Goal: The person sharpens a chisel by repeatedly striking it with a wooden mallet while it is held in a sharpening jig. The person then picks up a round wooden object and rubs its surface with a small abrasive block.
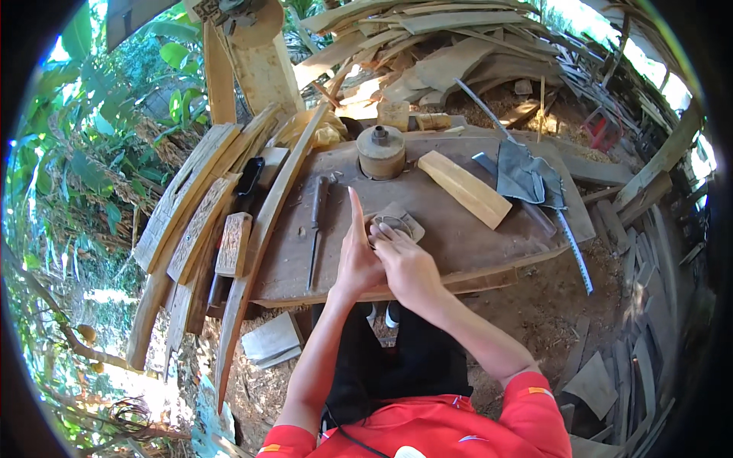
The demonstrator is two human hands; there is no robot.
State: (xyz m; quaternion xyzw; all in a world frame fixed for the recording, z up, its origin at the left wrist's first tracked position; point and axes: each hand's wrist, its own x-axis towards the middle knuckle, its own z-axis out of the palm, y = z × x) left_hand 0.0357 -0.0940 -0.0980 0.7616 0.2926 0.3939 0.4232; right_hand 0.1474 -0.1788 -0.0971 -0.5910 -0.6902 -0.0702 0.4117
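Note:
Both hands meet over the near middle of the wooden worktable. My left hand is held edge-on with a finger stretched upward; its other fingers are partly hidden. Against its palm side rests my right hand, its fingers extended and slightly bent. Just beyond the right fingertips, a small round piece with a dark rim lies on a flat pale wood scrap, partly covered by the hand. Left of the hands lies a thin tool with a dark handle, its narrow shaft toward me.
On the worktable stand a round wooden block with a metal centre and a rectangular wood block. A grey cloth covers part of a metal blade at right. Long curved boards line the left edge. Stacked planks rise behind.

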